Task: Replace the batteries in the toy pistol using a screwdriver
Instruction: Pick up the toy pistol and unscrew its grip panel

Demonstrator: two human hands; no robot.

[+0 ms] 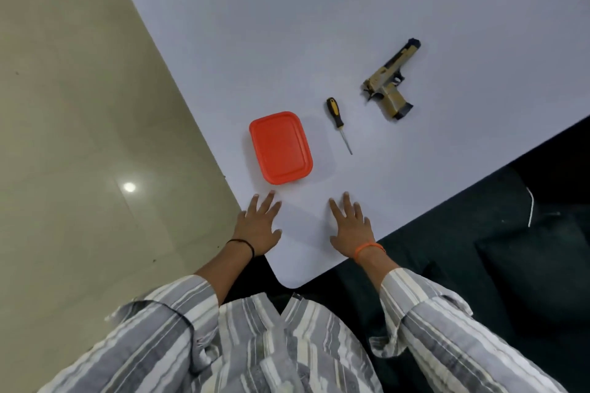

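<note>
A tan and black toy pistol (390, 83) lies on its side on the white table (287, 25), to the right. Left of it lies a screwdriver (336, 120) with a black and yellow handle, its tip pointing toward me. A closed orange box (280, 147) sits further left, its contents hidden by the lid. My left hand (259, 225) rests flat on the table just below the box, fingers spread. My right hand (349, 225) lies flat beside it, fingers straight, below the screwdriver. Neither hand touches any object.
The table's near corner (292, 284) is rounded, just in front of my body. Beige tiled floor (79, 137) lies to the left. A dark seat or cushion (510, 249) fills the area to the right of the table edge.
</note>
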